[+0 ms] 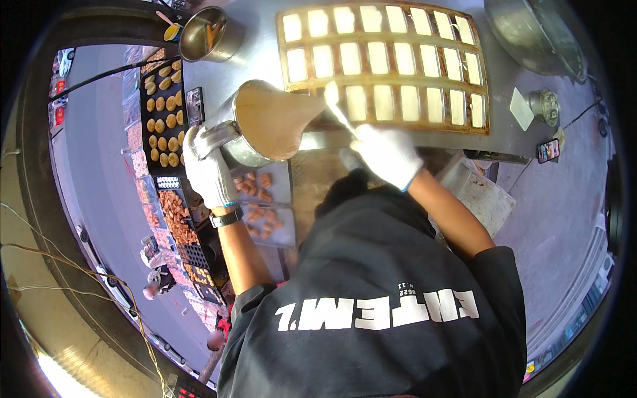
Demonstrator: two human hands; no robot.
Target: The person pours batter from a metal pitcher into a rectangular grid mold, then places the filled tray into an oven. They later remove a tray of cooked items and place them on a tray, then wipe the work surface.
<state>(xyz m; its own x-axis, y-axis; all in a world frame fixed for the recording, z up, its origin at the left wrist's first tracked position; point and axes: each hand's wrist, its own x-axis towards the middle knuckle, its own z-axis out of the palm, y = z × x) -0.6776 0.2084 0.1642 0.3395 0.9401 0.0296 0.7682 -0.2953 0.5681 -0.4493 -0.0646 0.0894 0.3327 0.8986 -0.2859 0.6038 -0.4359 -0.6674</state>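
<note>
My left hand (206, 169), in a white knit glove, grips the handle of a metal pitcher (226, 117), which is tilted to the right. Light brown batter (271, 117) fills it and reaches its spout, beside the front left of a multi-cavity baking mold (485, 112). My right hand (385, 154), also gloved, holds a slim utensil with a pale, coated end (332, 94) over the front row; its kind is blurred. Pale yellow batter (410, 103) fills most cavities. The front-left cavity beside the spout looks dark.
A metal pot (204, 37) with utensils stands at the back left. A phone (194, 105) lies beside a black tray of round pastries (144, 134). At right are a large metal bowl (532, 35), a white scraper (521, 109), a small metal cup (549, 107) and another phone (548, 150).
</note>
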